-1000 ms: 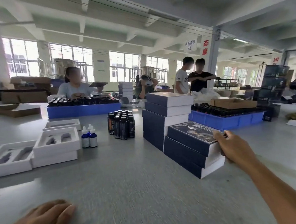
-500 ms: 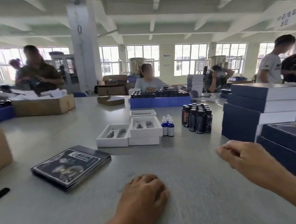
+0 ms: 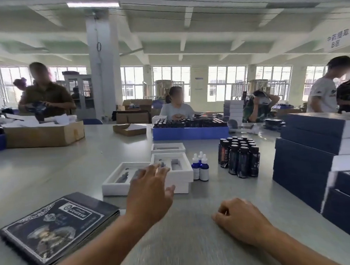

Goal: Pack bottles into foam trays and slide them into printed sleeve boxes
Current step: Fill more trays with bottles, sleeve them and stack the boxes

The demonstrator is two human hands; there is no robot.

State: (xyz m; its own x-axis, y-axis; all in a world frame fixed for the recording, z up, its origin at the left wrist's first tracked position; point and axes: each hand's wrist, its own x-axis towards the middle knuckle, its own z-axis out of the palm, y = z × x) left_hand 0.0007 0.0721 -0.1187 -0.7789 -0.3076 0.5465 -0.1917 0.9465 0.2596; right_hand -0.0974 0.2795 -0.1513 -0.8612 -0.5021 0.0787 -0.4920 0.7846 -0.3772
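White foam trays with grey cut-outs sit mid-table, one stack beside a single tray, another tray behind. My left hand reaches out over them with fingers spread, holding nothing. My right hand rests on the grey table with fingers loosely curled, empty. Small blue dropper bottles stand right of the trays, and a cluster of dark bottles stands further right. Flat printed sleeves lie stacked at the near left.
Stacks of dark blue boxes rise at the right edge. A blue crate of dark bottles sits behind the trays, and a cardboard box stands far left. Several people work across the table.
The view panned left, then steadied. My left hand lifted off the table and moved forward over the foam trays. My right hand left the box stack and came down onto the table.
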